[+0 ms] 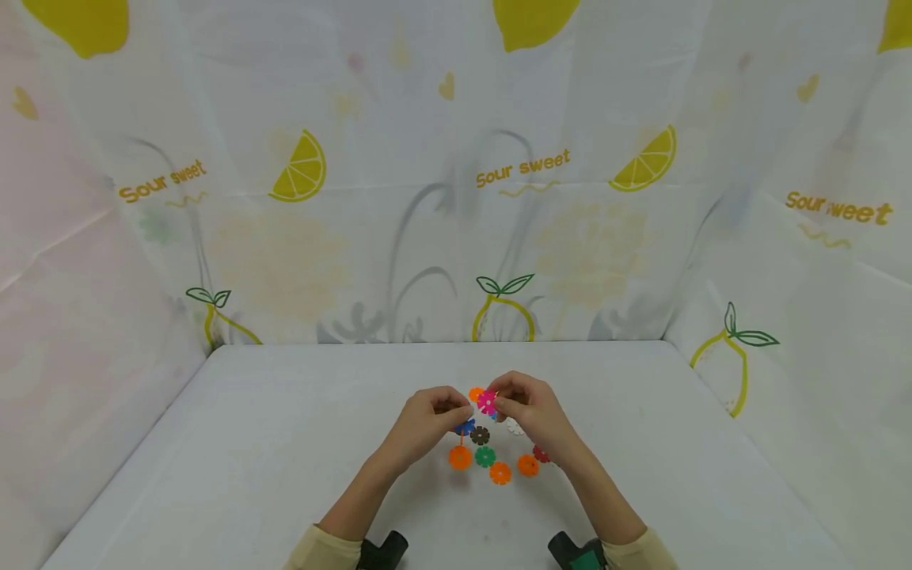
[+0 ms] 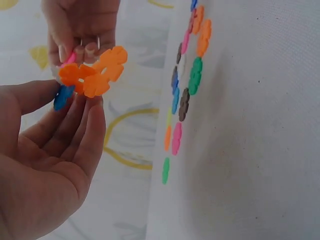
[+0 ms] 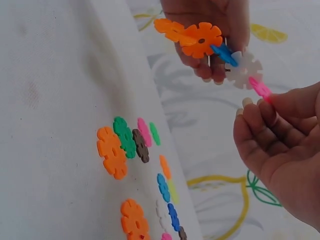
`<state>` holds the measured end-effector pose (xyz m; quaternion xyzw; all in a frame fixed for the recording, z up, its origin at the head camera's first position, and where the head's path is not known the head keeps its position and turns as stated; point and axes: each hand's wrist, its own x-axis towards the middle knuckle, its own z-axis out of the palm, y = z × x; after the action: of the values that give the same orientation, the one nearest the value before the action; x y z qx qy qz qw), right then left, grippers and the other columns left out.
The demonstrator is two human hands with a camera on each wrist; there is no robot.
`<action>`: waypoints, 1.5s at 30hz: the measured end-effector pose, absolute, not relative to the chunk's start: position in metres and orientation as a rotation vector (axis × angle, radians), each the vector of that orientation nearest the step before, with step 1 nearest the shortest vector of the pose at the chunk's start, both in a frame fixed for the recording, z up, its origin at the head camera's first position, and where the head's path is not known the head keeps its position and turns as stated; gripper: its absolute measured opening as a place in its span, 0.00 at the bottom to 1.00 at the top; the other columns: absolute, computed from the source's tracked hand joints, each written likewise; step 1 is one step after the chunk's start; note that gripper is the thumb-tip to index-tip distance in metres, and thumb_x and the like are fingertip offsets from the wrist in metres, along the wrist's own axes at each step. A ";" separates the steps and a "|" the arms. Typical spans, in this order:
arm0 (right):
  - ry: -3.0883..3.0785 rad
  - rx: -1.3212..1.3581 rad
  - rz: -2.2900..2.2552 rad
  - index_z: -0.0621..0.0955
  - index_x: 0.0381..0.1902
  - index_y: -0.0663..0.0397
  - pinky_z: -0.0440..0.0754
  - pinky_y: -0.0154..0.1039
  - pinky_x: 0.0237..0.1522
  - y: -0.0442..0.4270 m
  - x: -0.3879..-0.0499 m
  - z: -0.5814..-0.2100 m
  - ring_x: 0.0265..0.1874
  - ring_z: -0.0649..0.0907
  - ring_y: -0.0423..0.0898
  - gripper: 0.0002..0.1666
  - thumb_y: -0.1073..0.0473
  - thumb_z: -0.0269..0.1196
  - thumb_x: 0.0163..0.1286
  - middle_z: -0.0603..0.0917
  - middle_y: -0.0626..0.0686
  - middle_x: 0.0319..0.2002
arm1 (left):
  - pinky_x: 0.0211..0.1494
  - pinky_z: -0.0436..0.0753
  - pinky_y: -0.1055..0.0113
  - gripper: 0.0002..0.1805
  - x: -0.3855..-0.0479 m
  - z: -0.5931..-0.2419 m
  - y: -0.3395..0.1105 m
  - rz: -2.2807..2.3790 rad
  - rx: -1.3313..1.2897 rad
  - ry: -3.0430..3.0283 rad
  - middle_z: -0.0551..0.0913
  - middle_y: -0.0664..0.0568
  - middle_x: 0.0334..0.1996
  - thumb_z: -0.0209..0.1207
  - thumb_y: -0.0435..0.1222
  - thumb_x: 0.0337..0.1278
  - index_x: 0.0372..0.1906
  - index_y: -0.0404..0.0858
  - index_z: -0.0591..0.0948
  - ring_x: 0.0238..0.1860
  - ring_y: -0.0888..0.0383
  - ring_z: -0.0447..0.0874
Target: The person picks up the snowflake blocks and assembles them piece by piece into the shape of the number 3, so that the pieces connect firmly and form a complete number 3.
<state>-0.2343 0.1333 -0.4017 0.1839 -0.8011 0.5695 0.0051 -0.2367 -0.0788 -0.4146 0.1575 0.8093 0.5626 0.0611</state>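
In the right-wrist view, loose snowflake discs [image 3: 106, 150] await joining at lower left; at upper centre, the left hand [image 3: 222, 17] grips the linked orange-blue-white chain [image 3: 211, 42]; rightward, the right hand [image 3: 285, 145] pinches a pink disc [image 3: 260, 90] at its white end, seemingly being slotted.

Half Out of Sight

From here, the right hand [image 1: 529, 404] and its wrist [image 1: 575, 457] partly cover a white notched plastic disc [image 1: 514, 428] and a red notched plastic disc [image 1: 540, 454]; linked orange notched plastic discs [image 2: 96, 86] mask fingertips of the left hand [image 2: 52, 165]; the right wrist view's bottom edge crops a loose pink notched plastic disc [image 3: 166, 236].
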 end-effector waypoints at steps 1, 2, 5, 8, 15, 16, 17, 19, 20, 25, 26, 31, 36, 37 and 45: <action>-2.510 0.592 1.786 0.81 0.46 0.61 0.82 0.34 0.38 0.133 -0.234 -0.402 0.29 0.83 0.55 0.08 0.65 0.59 0.71 0.81 0.63 0.31 | 0.47 0.84 0.58 0.11 -0.237 -0.415 -0.079 1.690 0.483 2.463 0.87 0.53 0.33 0.62 0.45 0.64 0.39 0.42 0.85 0.35 0.59 0.84; -2.511 0.606 1.788 0.81 0.46 0.62 0.83 0.34 0.38 0.133 -0.234 -0.402 0.29 0.83 0.54 0.08 0.65 0.59 0.71 0.81 0.64 0.32 | 0.46 0.84 0.60 0.11 -0.237 -0.415 -0.079 1.678 0.486 2.476 0.87 0.53 0.34 0.62 0.46 0.64 0.39 0.43 0.85 0.35 0.59 0.83; -2.516 0.627 1.791 0.81 0.46 0.62 0.84 0.36 0.38 0.132 -0.234 -0.402 0.29 0.83 0.52 0.09 0.65 0.59 0.71 0.81 0.66 0.32 | 0.43 0.82 0.65 0.11 -0.237 -0.415 -0.078 1.660 0.501 2.499 0.87 0.54 0.34 0.62 0.48 0.63 0.39 0.45 0.85 0.35 0.60 0.82; -2.517 0.642 1.793 0.81 0.46 0.63 0.85 0.38 0.39 0.131 -0.233 -0.403 0.29 0.83 0.51 0.09 0.65 0.59 0.71 0.82 0.67 0.34 | 0.42 0.82 0.66 0.12 -0.237 -0.415 -0.078 1.659 0.504 2.498 0.87 0.53 0.35 0.62 0.49 0.63 0.39 0.46 0.86 0.35 0.60 0.82; -2.534 0.692 1.800 0.81 0.47 0.62 0.85 0.38 0.40 0.130 -0.234 -0.405 0.31 0.84 0.52 0.10 0.63 0.59 0.72 0.83 0.65 0.36 | 0.41 0.82 0.66 0.13 -0.236 -0.416 -0.077 1.675 0.506 2.484 0.87 0.49 0.37 0.62 0.49 0.64 0.39 0.45 0.86 0.34 0.59 0.82; -2.542 0.690 1.800 0.81 0.47 0.61 0.85 0.38 0.41 0.130 -0.234 -0.405 0.31 0.84 0.52 0.10 0.63 0.59 0.73 0.83 0.64 0.36 | 0.41 0.82 0.66 0.12 -0.236 -0.416 -0.077 1.678 0.508 2.486 0.87 0.49 0.37 0.62 0.49 0.64 0.39 0.45 0.86 0.34 0.59 0.82; -2.550 0.688 1.794 0.81 0.48 0.60 0.85 0.38 0.41 0.130 -0.233 -0.405 0.31 0.84 0.52 0.10 0.62 0.59 0.73 0.83 0.64 0.36 | 0.41 0.82 0.66 0.12 -0.236 -0.416 -0.077 1.678 0.510 2.492 0.87 0.49 0.37 0.62 0.48 0.64 0.39 0.44 0.86 0.34 0.59 0.82; -2.563 0.684 1.784 0.81 0.48 0.58 0.85 0.40 0.42 0.131 -0.233 -0.404 0.31 0.84 0.49 0.10 0.62 0.58 0.73 0.84 0.64 0.37 | 0.41 0.82 0.66 0.11 -0.236 -0.416 -0.077 1.677 0.507 2.505 0.87 0.51 0.36 0.62 0.48 0.64 0.39 0.45 0.86 0.35 0.58 0.81; -2.566 0.683 1.787 0.81 0.48 0.58 0.86 0.41 0.43 0.132 -0.232 -0.403 0.32 0.85 0.51 0.09 0.63 0.58 0.73 0.84 0.65 0.38 | 0.41 0.82 0.66 0.11 -0.236 -0.416 -0.077 1.682 0.503 2.510 0.87 0.52 0.36 0.63 0.47 0.64 0.39 0.44 0.86 0.35 0.58 0.81; -2.624 0.672 1.687 0.82 0.48 0.59 0.86 0.42 0.45 0.138 -0.234 -0.401 0.34 0.85 0.53 0.10 0.64 0.58 0.72 0.84 0.65 0.37 | 0.41 0.81 0.66 0.11 -0.235 -0.413 -0.079 1.719 0.471 2.507 0.87 0.51 0.35 0.63 0.46 0.63 0.39 0.43 0.86 0.34 0.57 0.81; -2.642 0.665 1.662 0.81 0.48 0.60 0.86 0.44 0.45 0.140 -0.235 -0.401 0.35 0.85 0.55 0.10 0.65 0.58 0.72 0.84 0.64 0.37 | 0.42 0.81 0.66 0.11 -0.235 -0.412 -0.079 1.727 0.462 2.501 0.87 0.51 0.35 0.63 0.46 0.63 0.39 0.43 0.86 0.35 0.57 0.81; -2.751 0.579 1.502 0.82 0.47 0.58 0.86 0.43 0.45 0.144 -0.236 -0.400 0.38 0.84 0.50 0.10 0.64 0.60 0.69 0.86 0.59 0.39 | 0.44 0.83 0.65 0.11 -0.237 -0.413 -0.081 1.720 0.421 2.506 0.87 0.51 0.37 0.62 0.45 0.64 0.41 0.43 0.87 0.36 0.57 0.81; -2.853 0.476 1.344 0.84 0.46 0.54 0.85 0.39 0.44 0.147 -0.238 -0.402 0.40 0.81 0.44 0.10 0.64 0.63 0.67 0.86 0.56 0.42 | 0.44 0.83 0.65 0.12 -0.237 -0.414 -0.082 1.706 0.391 2.517 0.87 0.52 0.37 0.62 0.46 0.64 0.42 0.42 0.87 0.37 0.57 0.82; -2.867 0.460 1.318 0.84 0.46 0.55 0.85 0.40 0.45 0.148 -0.238 -0.402 0.40 0.81 0.44 0.10 0.65 0.63 0.67 0.86 0.56 0.42 | 0.43 0.83 0.66 0.13 -0.238 -0.415 -0.082 1.704 0.390 2.519 0.87 0.52 0.36 0.62 0.46 0.64 0.42 0.42 0.87 0.37 0.57 0.82; -2.963 0.360 1.113 0.84 0.43 0.59 0.85 0.42 0.42 0.152 -0.239 -0.408 0.36 0.79 0.44 0.12 0.70 0.66 0.61 0.86 0.55 0.40 | 0.42 0.82 0.66 0.12 -0.238 -0.416 -0.081 1.691 0.398 2.531 0.87 0.53 0.35 0.62 0.46 0.63 0.41 0.43 0.87 0.36 0.57 0.81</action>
<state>-0.2387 0.1517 -0.4080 0.1131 -0.9299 0.3493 -0.0219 -0.2384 -0.0815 -0.4164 0.1295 0.8239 0.5505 0.0359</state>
